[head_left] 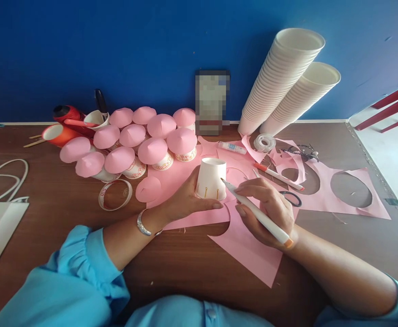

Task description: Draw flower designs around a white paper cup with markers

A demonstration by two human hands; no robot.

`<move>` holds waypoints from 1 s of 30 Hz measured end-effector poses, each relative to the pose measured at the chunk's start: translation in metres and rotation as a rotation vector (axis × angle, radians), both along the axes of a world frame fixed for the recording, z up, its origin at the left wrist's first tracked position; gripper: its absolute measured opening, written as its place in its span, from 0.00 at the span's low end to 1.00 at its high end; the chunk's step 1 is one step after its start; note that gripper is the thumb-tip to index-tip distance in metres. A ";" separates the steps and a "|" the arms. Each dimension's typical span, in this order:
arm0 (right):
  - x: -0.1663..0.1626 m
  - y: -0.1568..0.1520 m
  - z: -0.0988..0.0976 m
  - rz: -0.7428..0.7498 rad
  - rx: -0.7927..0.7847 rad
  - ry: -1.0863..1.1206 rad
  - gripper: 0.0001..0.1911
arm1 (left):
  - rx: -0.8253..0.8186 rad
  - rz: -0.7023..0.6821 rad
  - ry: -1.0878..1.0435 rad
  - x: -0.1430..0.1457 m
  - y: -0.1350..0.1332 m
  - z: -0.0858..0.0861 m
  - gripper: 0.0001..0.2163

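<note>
1. Blue wall (pixel 117 45) backs the brown desk (pixel 66 204), which is strewn with craft supplies.
2. Your left hand (pixel 188 200) is closed around an upturned white paper cup (pixel 211 175), steadying it over the pink sheet (pixel 249 250) at the middle of the desk.
3. Your right hand (pixel 270 209) grips a white marker (pixel 256 213). Its tip touches the cup's side, where a few small yellow marks show near the lower rim.
4. Done, by my reading: about a dozen capped cups (pixel 134 145), each under a pink cone, stand clustered at back left.
5. Left on this cup, I'd judge: the rest of the drawing and its cap. One loose pink cone (pixel 148 189) lies just beside your left hand.
6. Two tall stacks (pixel 287 81) of plain cups lean on the wall at back right, so plenty may remain.
</note>
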State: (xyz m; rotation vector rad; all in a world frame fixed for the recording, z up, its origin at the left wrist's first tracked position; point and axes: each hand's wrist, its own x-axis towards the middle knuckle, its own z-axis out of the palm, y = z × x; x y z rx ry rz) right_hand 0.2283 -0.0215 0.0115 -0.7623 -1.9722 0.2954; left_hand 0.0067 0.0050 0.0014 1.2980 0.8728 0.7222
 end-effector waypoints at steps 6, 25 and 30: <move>0.000 0.001 0.000 -0.005 0.029 0.017 0.16 | 0.085 0.089 0.063 0.010 -0.007 -0.005 0.32; -0.002 -0.004 0.018 0.041 0.212 0.014 0.20 | -0.291 -0.104 -0.433 -0.007 -0.002 -0.012 0.25; 0.007 0.005 0.021 -0.008 0.117 0.134 0.17 | -0.229 -0.048 -0.446 -0.006 0.000 -0.010 0.24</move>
